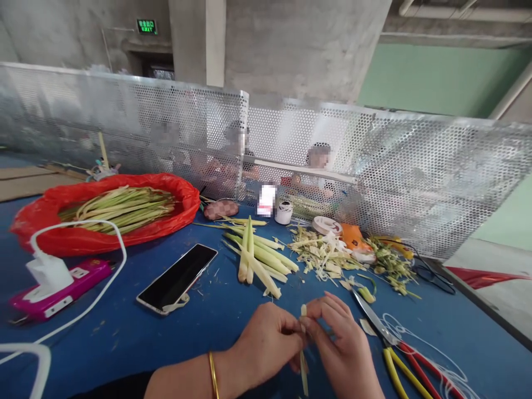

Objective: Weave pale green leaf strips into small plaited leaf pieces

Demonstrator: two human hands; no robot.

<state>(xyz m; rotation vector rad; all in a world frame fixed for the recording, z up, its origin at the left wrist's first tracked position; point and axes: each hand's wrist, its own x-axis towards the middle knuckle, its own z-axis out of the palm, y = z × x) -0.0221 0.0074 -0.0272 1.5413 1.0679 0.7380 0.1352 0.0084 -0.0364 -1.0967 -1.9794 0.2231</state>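
Note:
My left hand [272, 343], with a gold bangle [213, 374] at its wrist, is closed in a pinch on a thin pale-green strip of plant stalk [305, 374]. My right hand [341, 338] pinches the same strip near its upper end, fingertips touching those of my left hand. The strip stands nearly upright between the hands, its middle hidden by the fingers. Just beyond them lies a crossed pile of thicker pale-green stalk pieces [266, 257]. To the right of my right hand lie scissors [374, 318], among red and yellow handles.
A red plastic bag [185, 216] holds long stalks at the left. Nearby are a black-screened phone [178, 277] and a magenta power strip [89, 274] with a white cable. Plant scraps [324, 252] heap at right. Behind a perforated metal partition [286, 133] sit several people. White string [428, 343] coils by the scissors.

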